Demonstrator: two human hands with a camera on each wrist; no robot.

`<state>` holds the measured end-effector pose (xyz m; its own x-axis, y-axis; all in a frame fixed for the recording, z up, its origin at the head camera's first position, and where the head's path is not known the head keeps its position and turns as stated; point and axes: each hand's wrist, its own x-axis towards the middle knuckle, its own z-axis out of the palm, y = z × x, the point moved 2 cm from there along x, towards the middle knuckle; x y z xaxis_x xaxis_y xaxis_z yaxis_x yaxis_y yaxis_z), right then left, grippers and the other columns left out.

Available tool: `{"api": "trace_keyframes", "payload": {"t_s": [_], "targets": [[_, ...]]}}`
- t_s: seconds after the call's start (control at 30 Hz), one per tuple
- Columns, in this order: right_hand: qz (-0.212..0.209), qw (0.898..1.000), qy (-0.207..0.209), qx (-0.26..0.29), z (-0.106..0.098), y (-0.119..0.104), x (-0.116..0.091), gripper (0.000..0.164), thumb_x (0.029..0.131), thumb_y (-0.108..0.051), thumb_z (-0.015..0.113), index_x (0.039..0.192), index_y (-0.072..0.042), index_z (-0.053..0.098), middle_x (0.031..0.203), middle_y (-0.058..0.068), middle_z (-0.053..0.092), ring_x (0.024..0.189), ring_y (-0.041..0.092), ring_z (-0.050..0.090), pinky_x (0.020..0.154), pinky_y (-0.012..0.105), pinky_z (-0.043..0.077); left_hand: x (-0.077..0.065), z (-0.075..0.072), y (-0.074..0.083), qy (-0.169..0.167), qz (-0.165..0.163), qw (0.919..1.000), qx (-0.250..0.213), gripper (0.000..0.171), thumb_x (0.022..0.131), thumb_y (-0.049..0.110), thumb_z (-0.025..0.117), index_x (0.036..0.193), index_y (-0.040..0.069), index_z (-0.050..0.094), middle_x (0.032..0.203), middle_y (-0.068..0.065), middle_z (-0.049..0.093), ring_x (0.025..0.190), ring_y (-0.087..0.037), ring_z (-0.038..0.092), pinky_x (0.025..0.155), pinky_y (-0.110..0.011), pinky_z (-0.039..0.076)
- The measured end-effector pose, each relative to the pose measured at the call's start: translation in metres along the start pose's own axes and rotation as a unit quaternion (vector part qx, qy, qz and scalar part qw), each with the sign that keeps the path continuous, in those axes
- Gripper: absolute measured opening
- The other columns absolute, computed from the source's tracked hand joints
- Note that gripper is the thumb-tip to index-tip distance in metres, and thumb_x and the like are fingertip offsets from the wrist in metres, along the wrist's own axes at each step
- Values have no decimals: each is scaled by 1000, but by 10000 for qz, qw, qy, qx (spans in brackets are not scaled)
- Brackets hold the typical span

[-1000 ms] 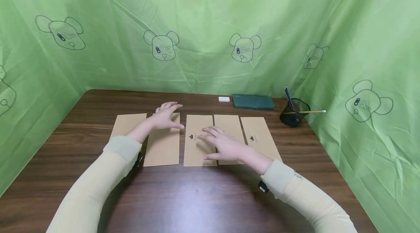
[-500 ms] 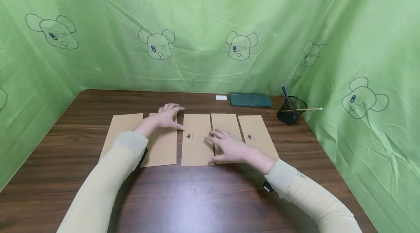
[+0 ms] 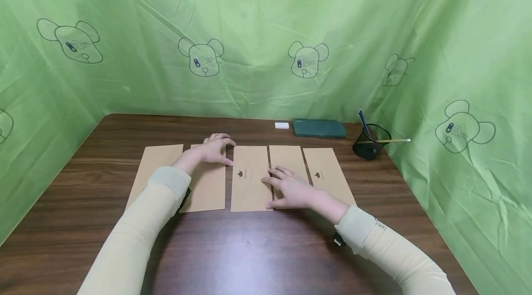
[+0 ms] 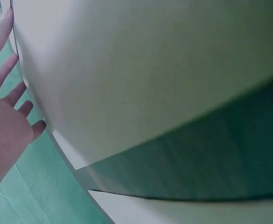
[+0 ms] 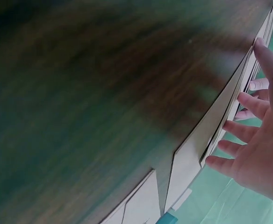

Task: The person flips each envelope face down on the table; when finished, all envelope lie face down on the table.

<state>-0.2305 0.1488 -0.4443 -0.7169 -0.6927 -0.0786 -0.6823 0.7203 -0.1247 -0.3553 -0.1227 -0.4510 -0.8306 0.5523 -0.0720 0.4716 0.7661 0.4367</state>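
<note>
Several tan paper envelopes lie flat side by side in a row. The middle envelope has a small black crown print and a flap crease. At its left edge is my left hand, fingers spread, thumb and fingertips right at the edge. This hand partly covers the second envelope from the left. My right hand lies over the fourth envelope, its fingertips at the middle envelope's right edge. In the right wrist view, my right hand has its fingers extended and apart.
At the table's back stand a white eraser and a dark green case. A black mesh cup with pens and a pencil is at the back right. Green curtain surrounds the brown wooden table.
My left hand has shifted slightly right to the middle envelope's left edge. My right hand has drawn back right and lowered to that envelope's right edge.
</note>
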Motion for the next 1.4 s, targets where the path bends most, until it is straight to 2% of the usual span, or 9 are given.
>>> {"api": "trace_keyframes", "payload": {"t_s": [0.3, 0.53, 0.77, 0.97, 1.2, 1.3, 1.4], "targets": [[131, 9998, -89, 117, 1, 0, 1, 77, 78, -64, 62, 141, -23, 44, 152, 12, 31, 139, 38, 25, 109, 54, 26, 6, 0, -2, -44, -137, 9997, -210, 64, 73, 35, 80, 126, 9, 55, 147, -20, 31, 135, -45, 21, 103, -64, 21], [101, 9999, -54, 55, 1, -1, 0, 79, 77, -65, 62, 141, -23, 44, 151, 12, 32, 139, 38, 24, 108, 56, 28, 7, -1, 0, 2, -73, 9997, -250, 60, 72, 31, 81, 120, 5, 55, 142, -18, 38, 130, -42, 30, 102, -61, 26], [-50, 9998, 20, 201, 2, -3, -1, 78, 78, -62, 64, 140, -19, 45, 151, 13, 32, 140, 39, 22, 111, 55, 23, 6, -4, -2, 106, -98, 9971, -749, 55, 73, 19, 81, 118, 6, 52, 127, -14, 50, 124, -35, 36, 105, -52, 29], [-47, 9994, -4, 347, 3, -1, 1, 78, 77, -62, 65, 140, -21, 44, 151, 11, 33, 140, 38, 22, 112, 53, 21, 7, -4, -3, 296, 326, 9940, -1001, 53, 73, 9, 80, 117, 3, 53, 118, -12, 56, 117, -31, 42, 105, -46, 31], [-160, 9990, 2, 423, 3, 1, 2, 81, 77, -63, 65, 143, -24, 40, 150, 10, 33, 140, 37, 23, 112, 54, 20, 6, -5, -2, 356, 733, 9935, -790, 49, 77, 10, 77, 122, 7, 58, 122, -9, 60, 124, -32, 40, 108, -48, 27], [-230, 9974, 28, 676, 1, 0, 2, 82, 78, -62, 64, 144, -23, 37, 148, 8, 36, 139, 34, 26, 112, 52, 21, 6, -9, -2, 525, 925, 9921, -658, 43, 79, 12, 76, 119, 8, 61, 120, -7, 63, 124, -33, 41, 108, -48, 26], [-235, 9937, 21, 1096, -3, -3, 4, 81, 80, -60, 63, 145, -22, 35, 148, 4, 37, 139, 30, 28, 113, 50, 22, 7, -14, 1, 675, 959, 9905, -718, 37, 79, 13, 75, 115, 9, 63, 117, -7, 64, 123, -33, 41, 107, -49, 27]]}}
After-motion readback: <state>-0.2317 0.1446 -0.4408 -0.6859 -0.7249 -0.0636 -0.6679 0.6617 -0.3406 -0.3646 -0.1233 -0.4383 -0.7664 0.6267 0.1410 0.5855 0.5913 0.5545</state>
